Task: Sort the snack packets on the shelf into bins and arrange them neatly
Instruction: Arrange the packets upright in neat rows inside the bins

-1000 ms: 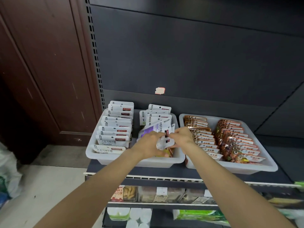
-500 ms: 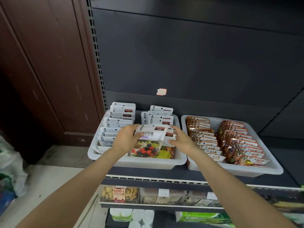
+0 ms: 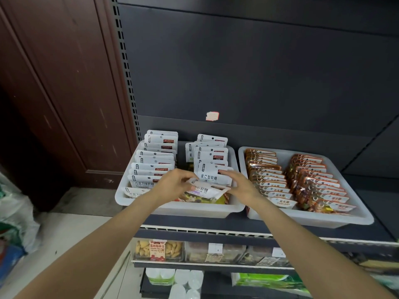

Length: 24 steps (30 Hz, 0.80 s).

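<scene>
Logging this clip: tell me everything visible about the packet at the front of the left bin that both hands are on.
The packet is a white glossy pouch with dark characters, a purple band and a candy picture low down. It lies tilted back at the front of the right row in the left bin, before an upright white packet. The left hand pinches its top left edge; the right hand touches its right end with fingers nearly straight.

Your landmark: white plastic left bin [image 3: 151, 209] on dark metal shelf [image 3: 216, 226]. In it, two rows of white snack packets [image 3: 155, 167] standing front to back. Just right of it, second white plastic bin [image 3: 313, 221], two rows of orange-brown candy packets [image 3: 267, 180] inside. Below it, clear tubs of biscuits [image 3: 158, 250] on lower shelf.
</scene>
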Available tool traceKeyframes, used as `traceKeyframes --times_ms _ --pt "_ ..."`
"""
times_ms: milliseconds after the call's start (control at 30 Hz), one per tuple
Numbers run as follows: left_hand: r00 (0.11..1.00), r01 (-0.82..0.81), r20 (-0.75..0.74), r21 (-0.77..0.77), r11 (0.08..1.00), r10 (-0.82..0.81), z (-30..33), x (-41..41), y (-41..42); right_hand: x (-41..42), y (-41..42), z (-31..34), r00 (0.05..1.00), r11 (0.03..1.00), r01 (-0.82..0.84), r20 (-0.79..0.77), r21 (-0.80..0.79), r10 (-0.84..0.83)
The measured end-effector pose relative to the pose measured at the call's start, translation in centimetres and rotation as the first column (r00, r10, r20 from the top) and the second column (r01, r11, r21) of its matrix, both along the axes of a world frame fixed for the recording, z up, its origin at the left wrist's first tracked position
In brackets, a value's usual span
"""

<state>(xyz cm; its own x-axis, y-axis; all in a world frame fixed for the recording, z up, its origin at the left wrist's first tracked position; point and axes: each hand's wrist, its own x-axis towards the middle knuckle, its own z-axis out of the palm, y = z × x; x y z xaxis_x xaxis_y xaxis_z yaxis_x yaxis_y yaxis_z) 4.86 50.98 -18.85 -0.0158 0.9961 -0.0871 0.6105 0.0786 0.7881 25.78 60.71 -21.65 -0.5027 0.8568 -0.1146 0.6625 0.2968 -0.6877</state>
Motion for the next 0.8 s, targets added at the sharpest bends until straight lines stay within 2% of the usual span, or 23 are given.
traceKeyframes --times_ms 133,267,467,533,633,667,733,800 --pt "0.952 -0.134 0.287 0.075 0.988 0.107 0.4 -1.1 0.5 -0.1 1.2 0.9 0.994 0.997 0.083 0.070 -0.001 -0.082" --pt "0.915 -0.185 0.374 0.055 0.981 0.152 1.4 -1.5 1.8 -0.3 2.3 1.8 0.989 0.980 0.130 -0.057 -0.151 -0.140" --pt "0.925 -0.121 0.365 0.015 0.993 0.107 1.4 -1.7 3.1 0.2 3.4 1.6 0.978 0.961 0.187 -0.054 -0.203 -0.202" --pt "0.965 -0.074 0.254 0.006 0.997 0.070 0.7 -1.5 3.5 0.0 3.1 1.8 0.972 0.963 0.192 -0.101 -0.189 -0.214" --pt "0.995 -0.042 0.093 -0.005 0.999 0.042 -0.1 -0.6 3.6 -0.5 1.8 3.2 0.942 0.961 0.150 -0.262 -0.232 -0.210" --pt "0.993 -0.063 0.099 0.003 0.998 0.063 -0.3 -0.5 3.6 -0.7 1.3 3.7 0.943 0.963 0.100 -0.285 -0.250 -0.172" --pt "0.982 -0.107 0.160 0.012 0.994 0.104 -0.3 -0.4 3.6 -0.8 0.7 4.3 0.977 0.971 -0.026 -0.211 -0.237 -0.025" --pt "0.965 -0.122 0.236 0.007 0.993 0.116 0.0 -0.6 3.6 -1.0 0.6 4.1 0.989 0.972 -0.057 -0.147 -0.228 0.023"
